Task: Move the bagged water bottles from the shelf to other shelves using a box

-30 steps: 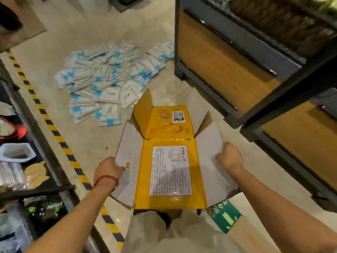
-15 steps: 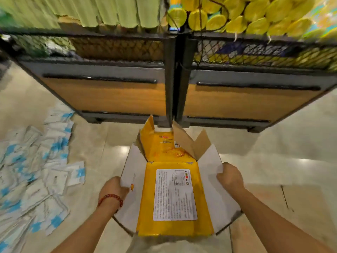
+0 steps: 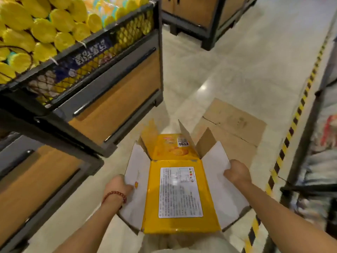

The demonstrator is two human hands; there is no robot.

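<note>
I carry an open yellow cardboard box [image 3: 180, 190] in front of my waist, its flaps spread outward and a white printed label on the near flap. My left hand [image 3: 118, 185], with a red bead bracelet at the wrist, grips the box's white left flap. My right hand [image 3: 237, 172] grips the white right flap. The inside of the box is hidden by the flaps. No bagged water bottles are in view.
A dark-framed display stand [image 3: 102, 99] with wooden drawer fronts and yellow packaged goods on top fills the left. Flattened brown cardboard [image 3: 235, 123] lies on the floor ahead. A yellow-black floor stripe [image 3: 299, 105] runs beside a shelf [image 3: 317, 147] on the right. Another wooden stand [image 3: 206, 17] is far ahead.
The view has swung right while I carry the box: the pile of white and blue bags on the floor has left the frame, and the aisle with the flattened cardboard has come into view.
</note>
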